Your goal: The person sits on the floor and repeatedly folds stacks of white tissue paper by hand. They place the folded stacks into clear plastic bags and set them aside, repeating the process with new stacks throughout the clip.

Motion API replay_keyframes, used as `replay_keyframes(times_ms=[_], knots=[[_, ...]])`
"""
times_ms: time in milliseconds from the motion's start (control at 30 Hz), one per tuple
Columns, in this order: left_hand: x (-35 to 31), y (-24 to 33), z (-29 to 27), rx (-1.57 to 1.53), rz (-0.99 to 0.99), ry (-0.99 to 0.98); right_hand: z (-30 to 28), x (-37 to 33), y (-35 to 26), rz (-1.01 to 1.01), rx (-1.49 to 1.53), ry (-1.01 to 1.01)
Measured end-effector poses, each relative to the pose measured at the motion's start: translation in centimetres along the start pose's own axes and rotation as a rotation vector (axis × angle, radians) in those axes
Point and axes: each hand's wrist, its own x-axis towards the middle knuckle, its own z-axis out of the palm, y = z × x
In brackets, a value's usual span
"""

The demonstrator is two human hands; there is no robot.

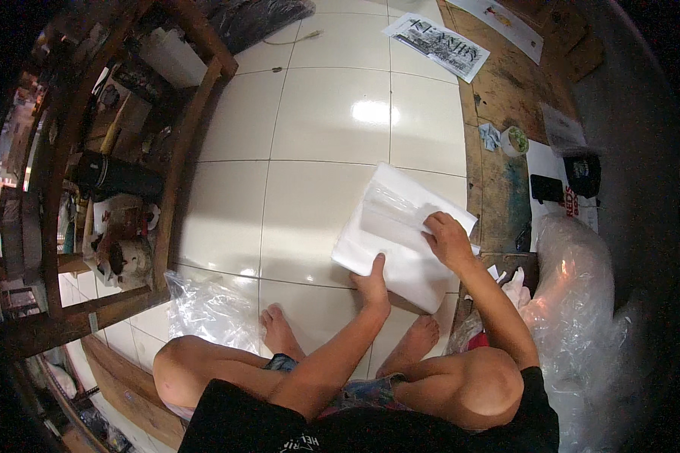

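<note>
A flat, boxy package in white foam sheet (pixel 404 260) is held tilted above the tiles in front of my knees. My left hand (pixel 372 283) grips its near left edge, thumb on top and the other fingers hidden underneath. A shiny clear strip, like tape or plastic film (pixel 393 192), lies across the far part of the wrap. My right hand (pixel 446 238) is on the right side of the package, its fingers bent and closed on the foam sheet by a fold. What the wrap contains is hidden.
On the right, a stained wooden board (pixel 495 181) carries a tape roll (pixel 514 141), a black phone-like object (pixel 546 188) and a printed sheet (pixel 438 47). Clear plastic wrap (pixel 574 302) bulges beside my right knee. A plastic bag (pixel 211 306) lies left, near a wooden shelf (pixel 185 158).
</note>
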Motion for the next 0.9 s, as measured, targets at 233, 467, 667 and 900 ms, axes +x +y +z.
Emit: replay_keyframes(times_ms=[233,467,667,900], knots=[[-0.1,-0.2,-0.2,-0.042,-0.005,0.034,-3.0,0.2,2.2,0.242,0.063,-0.202],[-0.5,0.2,-0.3,0.086,0.03,-0.035,-2.2,-1.0,6.6,0.384,0.38,-0.163],[0.4,-1.1,-0.4,0.073,0.049,0.025,-3.1,-0.9,6.3,0.468,0.626,0.007],[0.3,-1.5,-0.1,0.097,0.046,0.048,-4.3,-1.3,4.8,0.434,0.772,0.085]])
